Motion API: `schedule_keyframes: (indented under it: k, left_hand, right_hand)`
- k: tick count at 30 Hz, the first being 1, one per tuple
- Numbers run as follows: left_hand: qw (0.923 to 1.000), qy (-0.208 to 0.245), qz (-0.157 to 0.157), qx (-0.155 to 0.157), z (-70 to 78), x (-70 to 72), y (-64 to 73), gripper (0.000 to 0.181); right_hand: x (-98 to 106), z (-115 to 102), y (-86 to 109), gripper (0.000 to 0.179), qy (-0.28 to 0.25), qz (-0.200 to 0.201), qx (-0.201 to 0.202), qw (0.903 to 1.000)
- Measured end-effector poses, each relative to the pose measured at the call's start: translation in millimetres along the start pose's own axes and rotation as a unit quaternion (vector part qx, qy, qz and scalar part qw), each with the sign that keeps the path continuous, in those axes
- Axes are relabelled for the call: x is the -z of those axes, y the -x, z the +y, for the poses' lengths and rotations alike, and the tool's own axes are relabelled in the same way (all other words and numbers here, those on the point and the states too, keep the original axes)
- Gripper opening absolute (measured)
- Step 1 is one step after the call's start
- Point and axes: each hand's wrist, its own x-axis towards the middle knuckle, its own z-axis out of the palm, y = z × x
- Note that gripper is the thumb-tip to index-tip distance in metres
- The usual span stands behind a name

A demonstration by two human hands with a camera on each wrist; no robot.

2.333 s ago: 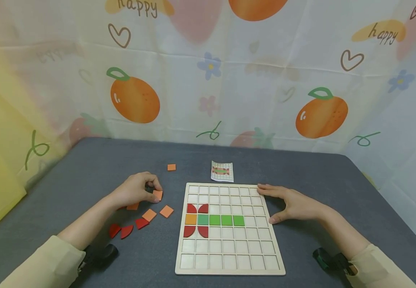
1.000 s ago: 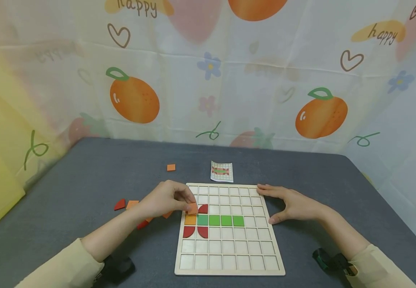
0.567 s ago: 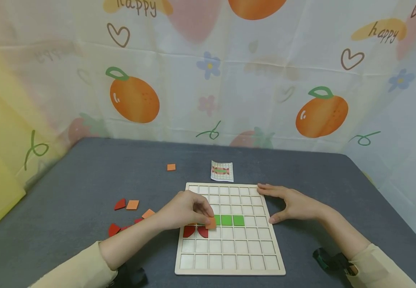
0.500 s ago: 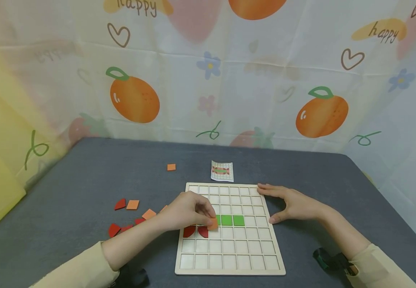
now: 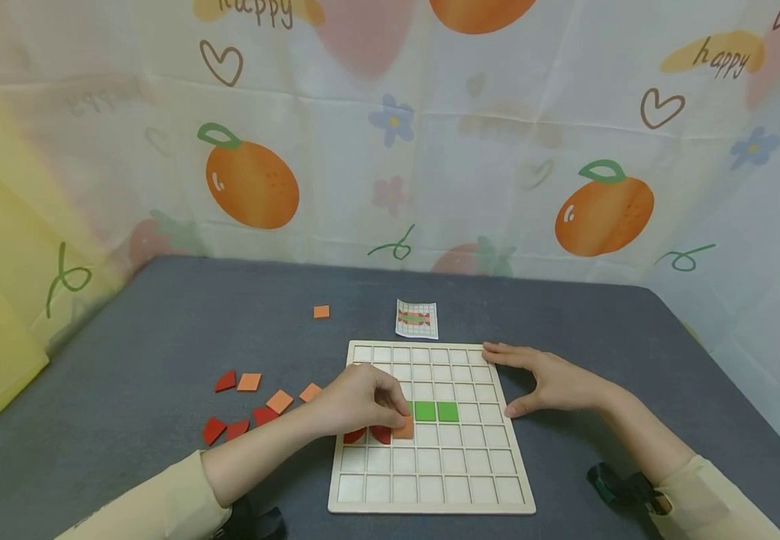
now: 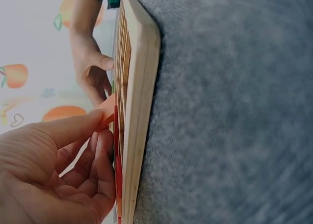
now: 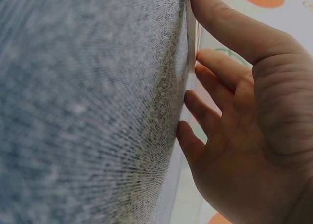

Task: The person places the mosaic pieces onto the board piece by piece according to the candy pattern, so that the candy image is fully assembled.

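My left hand (image 5: 363, 401) pinches an orange square tile (image 5: 403, 428) between thumb and fingers, over a grid cell right of the lower red quarter-round tiles (image 5: 381, 434). In the left wrist view that orange tile (image 6: 107, 111) is tilted, its lower edge right at the board's surface. The white grid board (image 5: 430, 507) lies flat on the table, with green square tiles (image 5: 447, 412) in a row across it. At the board's right edge rests my right hand (image 5: 552, 382), thumb and fingertips touching the rim and fingers spread. My left hand hides the upper left tiles.
Left of the board lie loose orange squares (image 5: 249, 382) and red quarter-rounds (image 5: 214, 430). One orange square (image 5: 322, 312) sits farther back. A small printed pattern card (image 5: 417, 319) lies behind the board. A fruit-print cloth (image 5: 336, 150) hangs behind the table.
My left hand has picked up the orange tile from the table left of the board and carried it rightward over the grid, then slightly nearer, down to a cell. My right hand stays put.
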Motion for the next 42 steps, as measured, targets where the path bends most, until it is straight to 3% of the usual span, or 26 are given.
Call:
schedule_keyframes:
  k: [18, 33, 42]
  left_hand:
    - [0.9995, -0.026, -0.018, -0.004, 3.2, -2.7, 0.2, 0.006]
    - [0.9986, -0.052, -0.008, -0.011, 4.3, -6.1, 1.5, 0.010]
    - [0.9981, -0.051, 0.007, -0.034, 7.3, 9.0, 6.1, 0.006]
  right_hand:
    - [1, 1, -1.2, 0.094, 0.001, 0.001, 0.005, 1.0000]
    - [0, 2, -1.1, 0.093, -0.003, -0.001, 0.004, 1.0000]
    - [0, 1, 0.0, 0.093, -0.009, -0.001, 0.004, 1.0000]
